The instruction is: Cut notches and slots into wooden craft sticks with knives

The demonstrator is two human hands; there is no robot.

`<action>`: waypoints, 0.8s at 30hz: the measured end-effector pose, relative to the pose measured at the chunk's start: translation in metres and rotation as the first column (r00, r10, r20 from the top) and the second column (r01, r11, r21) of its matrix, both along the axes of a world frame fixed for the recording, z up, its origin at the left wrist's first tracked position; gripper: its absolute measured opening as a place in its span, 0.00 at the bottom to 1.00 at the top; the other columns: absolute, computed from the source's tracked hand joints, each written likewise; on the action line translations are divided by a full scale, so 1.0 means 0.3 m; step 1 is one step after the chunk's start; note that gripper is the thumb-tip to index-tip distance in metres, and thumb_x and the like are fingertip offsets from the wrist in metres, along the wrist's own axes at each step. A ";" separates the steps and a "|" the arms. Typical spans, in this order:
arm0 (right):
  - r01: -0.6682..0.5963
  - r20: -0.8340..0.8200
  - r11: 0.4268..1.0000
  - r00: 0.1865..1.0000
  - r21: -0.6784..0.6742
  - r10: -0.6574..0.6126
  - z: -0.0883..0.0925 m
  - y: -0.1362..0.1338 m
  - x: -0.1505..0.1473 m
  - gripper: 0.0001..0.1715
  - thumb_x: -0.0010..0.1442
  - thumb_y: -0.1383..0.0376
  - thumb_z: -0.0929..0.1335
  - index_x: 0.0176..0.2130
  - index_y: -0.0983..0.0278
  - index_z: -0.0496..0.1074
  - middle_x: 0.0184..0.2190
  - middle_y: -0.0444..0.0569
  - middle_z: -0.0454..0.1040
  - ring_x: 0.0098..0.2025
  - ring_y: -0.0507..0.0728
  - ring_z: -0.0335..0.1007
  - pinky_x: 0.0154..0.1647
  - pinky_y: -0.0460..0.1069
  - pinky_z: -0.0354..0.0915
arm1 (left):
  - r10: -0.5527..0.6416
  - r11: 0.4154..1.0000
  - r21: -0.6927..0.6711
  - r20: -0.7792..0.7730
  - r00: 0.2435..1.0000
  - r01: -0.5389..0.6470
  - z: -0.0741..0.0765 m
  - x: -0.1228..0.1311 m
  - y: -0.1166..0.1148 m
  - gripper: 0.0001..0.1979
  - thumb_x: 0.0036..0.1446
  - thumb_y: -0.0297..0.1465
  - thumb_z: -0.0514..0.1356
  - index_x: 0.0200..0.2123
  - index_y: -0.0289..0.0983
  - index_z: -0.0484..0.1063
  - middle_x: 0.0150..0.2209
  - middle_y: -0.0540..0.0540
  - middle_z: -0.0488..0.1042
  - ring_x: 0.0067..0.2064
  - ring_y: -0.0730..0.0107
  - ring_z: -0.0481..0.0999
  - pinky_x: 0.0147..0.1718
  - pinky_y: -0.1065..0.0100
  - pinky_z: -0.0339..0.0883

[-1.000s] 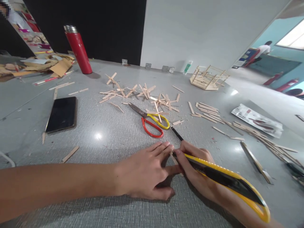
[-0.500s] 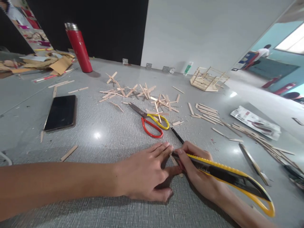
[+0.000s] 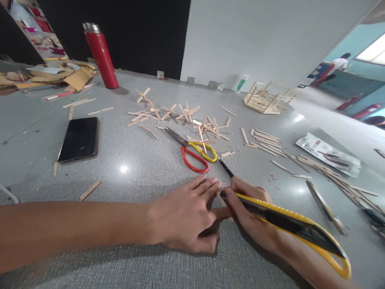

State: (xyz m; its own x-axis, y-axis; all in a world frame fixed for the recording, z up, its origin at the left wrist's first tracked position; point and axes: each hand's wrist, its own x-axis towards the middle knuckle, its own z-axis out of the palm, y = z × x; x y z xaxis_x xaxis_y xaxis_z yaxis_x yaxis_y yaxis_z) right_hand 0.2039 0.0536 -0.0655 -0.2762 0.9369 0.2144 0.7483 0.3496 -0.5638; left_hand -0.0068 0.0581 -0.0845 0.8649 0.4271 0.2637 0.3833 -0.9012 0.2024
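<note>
My left hand lies flat on the grey table, fingers stretched out and pressing down a small wooden stick that is mostly hidden between both hands. My right hand is closed round a yellow and black utility knife. Its dark blade points away from me, past the fingertips and over the stick. Red and yellow scissors lie just beyond the blade tip.
Several loose wooden sticks are scattered across the middle. A black phone lies left, a red flask stands behind it. A stick frame sits far right, a printed packet and more sticks at right. Cardboard scraps lie far left.
Both hands stay in place on the stick with the knife. The view has shifted slightly, and the knife handle has swung a little lower and to the right.
</note>
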 end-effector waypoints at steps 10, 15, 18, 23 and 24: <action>0.005 -0.056 0.997 0.998 -0.078 -0.009 -0.028 -0.012 0.039 0.23 0.73 0.54 0.62 0.27 0.58 0.60 0.21 0.39 0.62 0.24 0.52 0.58 0.27 0.48 0.58 | -0.001 1.000 0.024 -0.022 1.000 0.002 0.004 -0.001 -0.006 0.32 0.69 0.41 0.56 0.70 0.32 0.61 0.69 0.20 0.59 0.73 0.36 0.55 0.71 0.51 0.50; 0.013 -0.092 0.994 0.996 -0.110 -0.023 -0.032 -0.007 0.041 0.25 0.73 0.50 0.62 0.27 0.58 0.62 0.22 0.39 0.63 0.24 0.52 0.59 0.28 0.49 0.60 | -0.007 1.000 -0.003 -0.016 1.000 0.007 -0.003 -0.001 -0.008 0.32 0.68 0.41 0.56 0.71 0.32 0.61 0.70 0.20 0.58 0.74 0.36 0.53 0.72 0.51 0.48; 0.046 -0.072 0.996 0.996 -0.079 -0.052 -0.033 -0.010 0.034 0.24 0.72 0.51 0.63 0.27 0.58 0.62 0.22 0.40 0.63 0.25 0.53 0.60 0.27 0.49 0.59 | -0.011 1.000 -0.011 -0.014 1.000 0.011 -0.006 -0.001 -0.007 0.32 0.68 0.40 0.56 0.70 0.31 0.62 0.70 0.20 0.58 0.74 0.37 0.52 0.72 0.51 0.48; 0.091 -0.044 0.995 0.995 -0.049 -0.093 -0.040 -0.019 0.029 0.21 0.71 0.53 0.64 0.28 0.58 0.62 0.22 0.40 0.63 0.25 0.54 0.59 0.25 0.49 0.58 | -0.014 1.000 -0.006 -0.009 1.000 0.014 -0.006 0.001 -0.007 0.32 0.69 0.41 0.56 0.70 0.31 0.61 0.70 0.21 0.58 0.74 0.36 0.52 0.71 0.50 0.50; 0.090 -0.043 0.995 0.995 -0.045 -0.092 -0.040 -0.019 0.030 0.21 0.71 0.53 0.64 0.28 0.58 0.62 0.22 0.39 0.63 0.25 0.54 0.59 0.25 0.49 0.58 | -0.014 1.000 -0.006 -0.008 1.000 0.013 -0.006 0.001 -0.007 0.32 0.69 0.41 0.56 0.71 0.31 0.61 0.70 0.21 0.58 0.74 0.37 0.52 0.71 0.49 0.50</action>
State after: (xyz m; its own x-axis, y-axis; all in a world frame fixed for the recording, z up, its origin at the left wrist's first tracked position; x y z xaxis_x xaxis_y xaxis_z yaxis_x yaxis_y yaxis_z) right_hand 0.2129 0.0480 -0.0774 -0.1806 0.9662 0.1838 0.7491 0.2562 -0.6109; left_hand -0.0065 0.0561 -0.0864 0.8727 0.4169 0.2543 0.3727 -0.9051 0.2047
